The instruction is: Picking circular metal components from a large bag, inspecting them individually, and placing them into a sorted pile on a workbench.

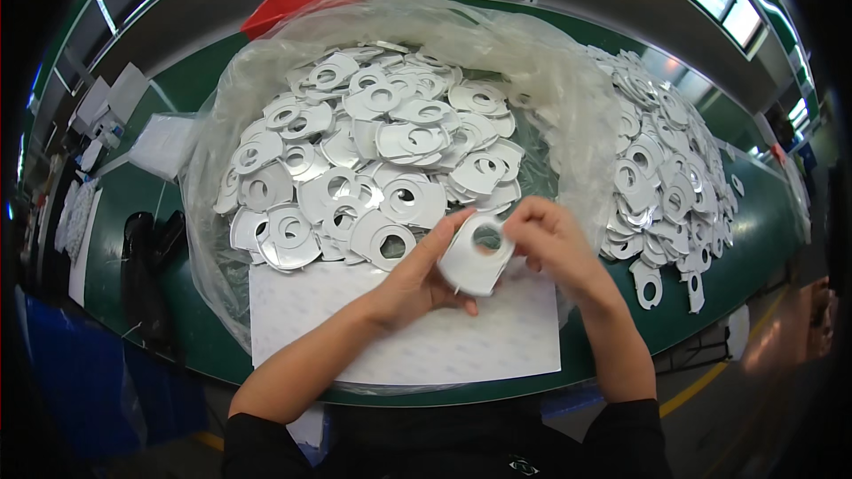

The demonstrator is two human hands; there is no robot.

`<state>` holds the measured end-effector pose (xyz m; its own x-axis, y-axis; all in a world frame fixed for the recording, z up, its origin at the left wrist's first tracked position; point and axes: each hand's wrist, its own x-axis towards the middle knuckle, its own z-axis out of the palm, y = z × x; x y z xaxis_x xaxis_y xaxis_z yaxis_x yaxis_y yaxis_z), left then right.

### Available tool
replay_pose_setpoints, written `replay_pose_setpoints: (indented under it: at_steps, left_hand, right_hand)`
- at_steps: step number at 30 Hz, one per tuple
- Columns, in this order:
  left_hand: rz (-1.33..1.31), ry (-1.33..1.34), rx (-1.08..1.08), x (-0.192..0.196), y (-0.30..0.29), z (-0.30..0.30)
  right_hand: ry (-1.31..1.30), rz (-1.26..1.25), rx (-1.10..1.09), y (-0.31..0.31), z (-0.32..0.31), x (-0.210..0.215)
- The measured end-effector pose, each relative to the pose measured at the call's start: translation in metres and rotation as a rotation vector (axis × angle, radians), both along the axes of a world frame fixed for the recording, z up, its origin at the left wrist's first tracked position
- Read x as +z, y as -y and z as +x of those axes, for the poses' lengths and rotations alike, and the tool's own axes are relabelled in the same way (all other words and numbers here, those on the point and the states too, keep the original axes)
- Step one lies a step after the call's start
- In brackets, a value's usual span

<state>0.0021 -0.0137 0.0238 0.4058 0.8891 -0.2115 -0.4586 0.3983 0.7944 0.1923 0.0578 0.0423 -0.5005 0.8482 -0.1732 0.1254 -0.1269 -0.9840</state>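
Observation:
Over the white sheet (408, 337), I hold a flat white plastic plate (470, 268) with a round hole near its upper end. My left hand (424, 277) grips its left edge, with the thumb along the side and the fingers underneath. At the plate's upper right edge, my right hand (552, 244) has its fingers pinched together against the rim. Just beyond my hands lies a large heap of similar white plates (355, 151) on a clear plastic bag (226, 124).
A second heap of white plates (661, 168) lies on the green table (754, 222) to the right. A red tray (302, 4) is at the back left. Dark objects (151, 266) and a folded clear bag (162, 144) lie on the left.

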Motion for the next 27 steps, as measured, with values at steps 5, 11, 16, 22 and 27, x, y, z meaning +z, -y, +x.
replay_pose_setpoints:
  at_steps: [5,11,16,22,27]
  left_hand:
    - [0.65,-0.827,0.092,0.04,-0.008,-0.047]
    - [0.947,-1.515,0.102,0.04,0.006,-0.072]
    - [0.813,-1.675,0.094,0.035,0.006,-0.066]
    - [0.915,-1.661,0.285,0.026,0.006,-0.066]
    - [0.744,-1.668,0.238,0.034,0.002,-0.06]
  right_hand:
    - [-0.814,0.038,-0.519,-0.03,0.041,0.005]
    - [-0.517,0.233,-0.675,-0.012,0.015,0.022]
    - [0.193,0.582,0.354,0.017,-0.006,0.015]
    - [0.281,0.891,0.831,0.05,-0.026,-0.007]
    - [0.335,0.817,0.742,0.047,-0.025,-0.012]
